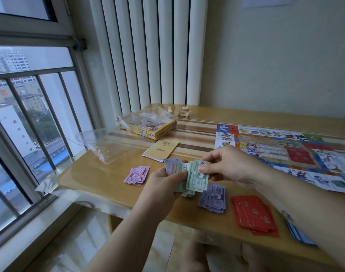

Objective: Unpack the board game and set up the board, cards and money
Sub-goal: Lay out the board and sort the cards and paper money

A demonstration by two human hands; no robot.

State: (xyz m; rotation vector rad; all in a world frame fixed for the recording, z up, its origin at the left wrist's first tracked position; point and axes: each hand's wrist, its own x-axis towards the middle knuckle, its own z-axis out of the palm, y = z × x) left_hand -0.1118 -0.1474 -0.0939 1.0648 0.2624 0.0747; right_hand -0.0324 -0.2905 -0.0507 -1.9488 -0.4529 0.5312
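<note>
While aloft, fingers [212,156] round banknotes [197,178].

Dim daylight from window [30,114] (edges warped, blurred).

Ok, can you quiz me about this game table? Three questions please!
1. True or false: the board is folded up inside the yellow box.
2. Which money pile lies furthest left on the table? A pink, B purple, C red.
3. What does the right hand pinch?
Key: 1 false, it lies open on the table. 2 A, the pink pile. 3 A green note, over the stack of notes that the left hand holds.
</note>
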